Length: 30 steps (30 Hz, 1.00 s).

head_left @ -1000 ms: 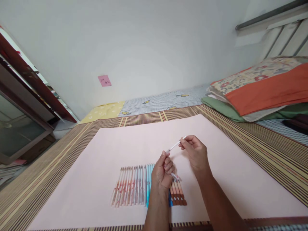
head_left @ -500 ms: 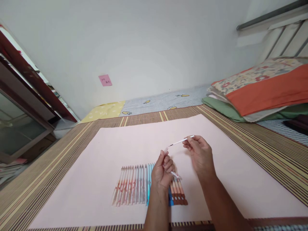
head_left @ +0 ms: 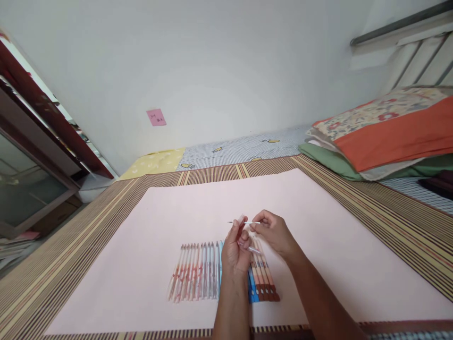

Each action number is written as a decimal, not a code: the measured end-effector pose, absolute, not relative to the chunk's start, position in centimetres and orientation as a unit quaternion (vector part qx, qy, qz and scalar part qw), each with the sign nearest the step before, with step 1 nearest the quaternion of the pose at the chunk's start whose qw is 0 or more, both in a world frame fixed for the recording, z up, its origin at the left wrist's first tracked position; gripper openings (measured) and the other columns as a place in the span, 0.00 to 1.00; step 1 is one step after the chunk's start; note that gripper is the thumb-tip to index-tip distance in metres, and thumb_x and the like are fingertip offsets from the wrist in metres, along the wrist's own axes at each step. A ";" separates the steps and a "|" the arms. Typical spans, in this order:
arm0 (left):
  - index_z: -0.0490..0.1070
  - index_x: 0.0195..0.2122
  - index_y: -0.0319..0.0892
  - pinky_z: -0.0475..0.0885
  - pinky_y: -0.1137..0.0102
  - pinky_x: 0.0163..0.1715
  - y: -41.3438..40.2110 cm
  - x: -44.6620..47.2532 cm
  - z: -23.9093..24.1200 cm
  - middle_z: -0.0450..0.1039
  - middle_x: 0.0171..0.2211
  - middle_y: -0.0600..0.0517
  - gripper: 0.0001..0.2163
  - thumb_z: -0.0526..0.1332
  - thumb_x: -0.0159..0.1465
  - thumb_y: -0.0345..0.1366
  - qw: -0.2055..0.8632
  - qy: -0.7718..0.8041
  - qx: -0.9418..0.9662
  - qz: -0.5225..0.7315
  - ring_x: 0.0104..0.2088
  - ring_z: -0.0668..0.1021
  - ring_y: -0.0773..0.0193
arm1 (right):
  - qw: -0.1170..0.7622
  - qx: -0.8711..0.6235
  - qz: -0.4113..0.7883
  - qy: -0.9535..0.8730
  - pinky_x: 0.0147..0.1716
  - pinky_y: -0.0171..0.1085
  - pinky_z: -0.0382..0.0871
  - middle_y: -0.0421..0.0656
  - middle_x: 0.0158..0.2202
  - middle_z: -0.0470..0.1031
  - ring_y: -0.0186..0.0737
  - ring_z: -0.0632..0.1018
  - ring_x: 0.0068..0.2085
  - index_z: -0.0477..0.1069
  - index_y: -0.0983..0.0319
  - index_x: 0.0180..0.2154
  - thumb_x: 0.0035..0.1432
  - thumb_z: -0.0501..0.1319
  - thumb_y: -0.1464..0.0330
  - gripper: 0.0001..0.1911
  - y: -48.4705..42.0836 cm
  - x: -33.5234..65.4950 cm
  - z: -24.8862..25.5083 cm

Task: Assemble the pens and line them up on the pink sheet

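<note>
My right hand (head_left: 271, 231) pinches the right end of a thin white pen refill (head_left: 249, 222), held nearly level with its dark tip pointing left. The refill crosses at the fingertips of my left hand (head_left: 238, 248), and its tip shows beyond them. My left hand is closed around a clear pen barrel (head_left: 255, 250), which sticks out to the right below the fingers. A small pale translucent piece (head_left: 241, 218) shows between its thumb and forefinger. Below my hands lies a row of pens (head_left: 193, 271): clear ones with reddish marks, blue ones partly hidden by my left arm, and peach-and-brown ones (head_left: 267, 278).
The pens lie on a large pale pink sheet (head_left: 141, 245) over a striped mat (head_left: 106, 212). Folded bedding with an orange border (head_left: 392, 137) is piled at the right. A pink note (head_left: 156, 117) sticks to the wall behind.
My right hand has moved left and down, bringing the refill from a slant above to nearly level at my left fingertips. The left hand still holds the barrel.
</note>
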<state>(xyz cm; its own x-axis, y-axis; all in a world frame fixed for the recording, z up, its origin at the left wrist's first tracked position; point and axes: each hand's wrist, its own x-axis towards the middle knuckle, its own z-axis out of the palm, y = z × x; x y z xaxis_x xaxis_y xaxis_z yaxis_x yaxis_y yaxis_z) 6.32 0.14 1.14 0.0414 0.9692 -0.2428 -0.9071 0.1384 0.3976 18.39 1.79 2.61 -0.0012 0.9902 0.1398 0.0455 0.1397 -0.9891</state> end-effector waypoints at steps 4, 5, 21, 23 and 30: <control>0.77 0.32 0.34 0.54 0.84 0.12 0.3 6.6 0.8 0.74 0.28 0.50 0.08 0.70 0.58 0.34 0.711 0.244 0.073 0.655 0.16 0.60 0.81 | 0.513 -0.476 0.439 -0.564 0.35 0.39 0.72 0.42 0.30 0.79 0.41 0.79 0.33 0.75 0.62 0.33 0.50 0.66 0.63 0.10 1.5 18.3 3.1; 0.76 0.30 0.33 0.54 0.83 0.13 0.3 6.7 0.7 0.72 0.25 0.52 0.09 0.71 0.57 0.35 0.708 0.252 0.082 0.655 0.16 0.60 0.81 | 0.518 -0.475 0.440 -0.558 0.36 0.39 0.72 0.43 0.32 0.80 0.42 0.79 0.34 0.76 0.62 0.36 0.51 0.66 0.62 0.12 1.5 18.3 3.1; 0.77 0.30 0.32 0.53 0.83 0.13 0.1 7.3 0.4 0.68 0.21 0.54 0.15 0.76 0.48 0.38 0.698 0.310 0.141 0.630 0.17 0.62 0.79 | 0.466 -0.466 0.427 -0.619 0.34 0.38 0.69 0.41 0.30 0.80 0.41 0.78 0.34 0.77 0.61 0.33 0.52 0.65 0.64 0.08 1.7 21.8 3.5; 0.78 0.33 0.31 0.53 0.84 0.14 0.2 7.2 0.3 0.68 0.20 0.54 0.16 0.76 0.48 0.36 0.699 0.306 0.134 0.632 0.17 0.63 0.79 | 0.455 -0.475 0.420 -0.625 0.34 0.38 0.68 0.41 0.30 0.80 0.42 0.77 0.33 0.78 0.61 0.33 0.50 0.65 0.65 0.07 1.8 22.2 3.5; 0.79 0.30 0.31 0.53 0.83 0.13 0.7 6.3 0.7 0.71 0.22 0.51 0.11 0.75 0.48 0.32 0.635 0.348 0.116 0.680 0.17 0.64 0.79 | 0.373 -0.471 0.387 -0.699 0.33 0.37 0.66 0.41 0.30 0.80 0.42 0.76 0.33 0.80 0.60 0.31 0.50 0.61 0.70 0.08 3.7 22.6 4.1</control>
